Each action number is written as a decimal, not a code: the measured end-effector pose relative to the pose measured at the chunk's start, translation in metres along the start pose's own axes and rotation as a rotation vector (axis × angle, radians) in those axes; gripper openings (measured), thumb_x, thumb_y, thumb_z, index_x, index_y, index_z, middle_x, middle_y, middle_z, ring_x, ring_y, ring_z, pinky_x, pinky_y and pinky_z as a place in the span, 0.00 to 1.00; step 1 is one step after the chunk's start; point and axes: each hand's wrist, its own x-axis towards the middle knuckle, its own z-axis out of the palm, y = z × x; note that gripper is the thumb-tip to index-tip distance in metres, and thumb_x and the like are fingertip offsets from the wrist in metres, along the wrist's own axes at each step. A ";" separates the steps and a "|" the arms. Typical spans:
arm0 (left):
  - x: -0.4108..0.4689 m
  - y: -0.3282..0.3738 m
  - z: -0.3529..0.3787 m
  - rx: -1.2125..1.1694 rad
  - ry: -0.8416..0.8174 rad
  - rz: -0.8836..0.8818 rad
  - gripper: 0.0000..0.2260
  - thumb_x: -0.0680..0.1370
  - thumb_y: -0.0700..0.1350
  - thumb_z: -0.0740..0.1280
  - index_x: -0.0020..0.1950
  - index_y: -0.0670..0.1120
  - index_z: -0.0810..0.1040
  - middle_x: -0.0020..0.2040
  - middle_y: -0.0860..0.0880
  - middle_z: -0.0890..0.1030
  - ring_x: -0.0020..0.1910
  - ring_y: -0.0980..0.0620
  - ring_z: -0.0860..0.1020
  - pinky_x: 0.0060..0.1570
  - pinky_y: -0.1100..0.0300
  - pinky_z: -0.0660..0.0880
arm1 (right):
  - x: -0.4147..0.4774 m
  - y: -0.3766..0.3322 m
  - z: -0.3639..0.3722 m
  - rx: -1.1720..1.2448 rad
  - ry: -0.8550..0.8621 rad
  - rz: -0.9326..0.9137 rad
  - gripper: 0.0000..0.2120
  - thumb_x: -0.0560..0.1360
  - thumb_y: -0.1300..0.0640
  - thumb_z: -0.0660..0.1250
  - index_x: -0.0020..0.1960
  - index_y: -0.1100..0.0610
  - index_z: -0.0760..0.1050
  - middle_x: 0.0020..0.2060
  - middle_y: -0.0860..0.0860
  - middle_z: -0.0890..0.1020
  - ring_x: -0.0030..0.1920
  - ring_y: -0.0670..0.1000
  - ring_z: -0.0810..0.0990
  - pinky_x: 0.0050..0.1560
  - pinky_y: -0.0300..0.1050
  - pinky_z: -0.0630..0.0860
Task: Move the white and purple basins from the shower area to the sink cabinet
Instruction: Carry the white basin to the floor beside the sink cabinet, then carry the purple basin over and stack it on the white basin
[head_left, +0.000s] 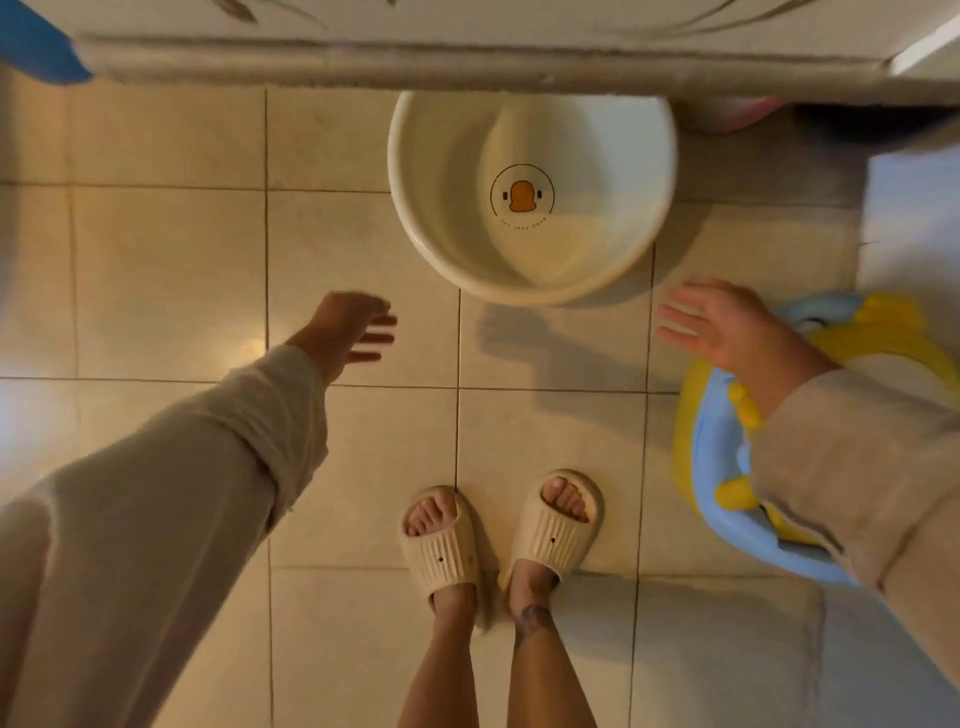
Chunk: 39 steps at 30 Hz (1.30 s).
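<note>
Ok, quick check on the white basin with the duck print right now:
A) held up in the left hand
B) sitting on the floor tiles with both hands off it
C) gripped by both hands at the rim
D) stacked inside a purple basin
B: the white basin sits on the floor tiles at the foot of the cabinet, while the left hand and right hand are spread open on either side, touching nothing.

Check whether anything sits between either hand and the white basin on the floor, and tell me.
Nothing visible does. The white basin sits on bare floor tiles, partly tucked under the counter edge. The left hand and right hand are open on either side of it, with only tile between. The yellow and blue child seat lies under the right arm, not in the way.
</note>
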 end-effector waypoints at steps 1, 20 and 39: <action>-0.025 -0.012 -0.009 -0.010 -0.002 -0.040 0.16 0.79 0.41 0.60 0.65 0.38 0.72 0.55 0.43 0.76 0.52 0.44 0.76 0.54 0.48 0.72 | -0.026 0.004 -0.006 -0.001 -0.001 0.012 0.09 0.80 0.63 0.57 0.45 0.52 0.71 0.45 0.51 0.77 0.59 0.56 0.74 0.61 0.55 0.72; -0.473 -0.057 -0.083 -0.199 -0.039 -0.304 0.05 0.78 0.37 0.59 0.49 0.41 0.74 0.37 0.46 0.78 0.33 0.49 0.74 0.34 0.61 0.68 | -0.501 0.074 -0.087 -0.207 0.063 0.222 0.06 0.80 0.63 0.59 0.54 0.61 0.74 0.41 0.58 0.79 0.42 0.56 0.79 0.39 0.46 0.74; -0.576 -0.191 -0.079 -0.912 0.467 -0.382 0.06 0.78 0.37 0.59 0.50 0.40 0.75 0.37 0.46 0.77 0.32 0.48 0.74 0.34 0.61 0.68 | -0.469 -0.094 -0.048 -1.128 -0.186 -0.042 0.06 0.79 0.64 0.59 0.54 0.61 0.72 0.36 0.59 0.77 0.32 0.54 0.74 0.37 0.44 0.65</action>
